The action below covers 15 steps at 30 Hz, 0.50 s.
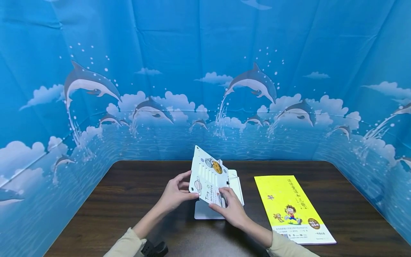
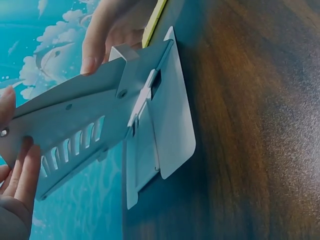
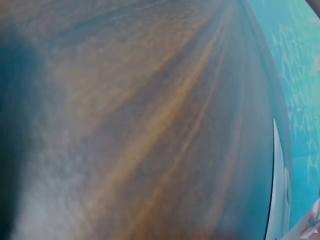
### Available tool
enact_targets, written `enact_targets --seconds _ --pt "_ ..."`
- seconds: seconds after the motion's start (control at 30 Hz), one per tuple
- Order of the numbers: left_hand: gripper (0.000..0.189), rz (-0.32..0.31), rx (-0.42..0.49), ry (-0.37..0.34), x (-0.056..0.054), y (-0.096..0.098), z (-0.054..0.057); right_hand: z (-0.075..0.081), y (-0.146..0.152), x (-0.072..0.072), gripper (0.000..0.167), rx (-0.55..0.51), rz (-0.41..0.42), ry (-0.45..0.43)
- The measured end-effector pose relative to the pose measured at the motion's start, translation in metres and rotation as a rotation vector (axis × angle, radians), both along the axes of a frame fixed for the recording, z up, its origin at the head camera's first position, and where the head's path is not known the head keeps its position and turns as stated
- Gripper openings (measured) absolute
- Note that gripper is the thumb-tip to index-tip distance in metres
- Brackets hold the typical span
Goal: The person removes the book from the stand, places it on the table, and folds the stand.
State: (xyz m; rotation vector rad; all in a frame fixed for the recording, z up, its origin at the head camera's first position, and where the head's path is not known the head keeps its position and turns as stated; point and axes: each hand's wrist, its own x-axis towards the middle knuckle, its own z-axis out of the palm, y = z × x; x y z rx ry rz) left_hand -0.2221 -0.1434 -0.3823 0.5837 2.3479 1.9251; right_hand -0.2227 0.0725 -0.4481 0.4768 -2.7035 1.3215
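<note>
A white metal book stand (image 1: 208, 175) stands on the table, its slotted panel printed with planets and "Tiny universe". The panel is tilted up from a flat base (image 1: 208, 213). My left hand (image 1: 174, 191) pinches the panel's left edge, thumb on the printed face and fingers behind. My right hand (image 1: 233, 210) grips the panel near its lower right corner. From the left wrist view, the panel's plain back (image 2: 75, 120) and its hinge (image 2: 142, 100) onto the base show. Only the stand's thin edge (image 3: 276, 195) appears in the right wrist view.
A yellow book (image 1: 282, 200) with a cartoon child on its cover lies flat to the right of the stand. The dark wooden table (image 1: 138, 178) meets a blue dolphin-print curtain (image 1: 199, 71) behind. A black band (image 1: 154, 248) is around my left wrist.
</note>
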Motion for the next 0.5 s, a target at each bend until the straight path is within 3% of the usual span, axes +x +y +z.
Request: enact_targets --seconds 0.23,0.5 --pt "0.072 0.07 -0.071 0.021 0.005 0.001 0.002 0.002 0.008 0.002 0.064 -0.058 0.063 -0.034" --pt "0.073 0.129 -0.149 0.008 0.007 -0.007 -0.003 -0.002 0.025 0.008 0.053 -0.15 0.174 -0.052"
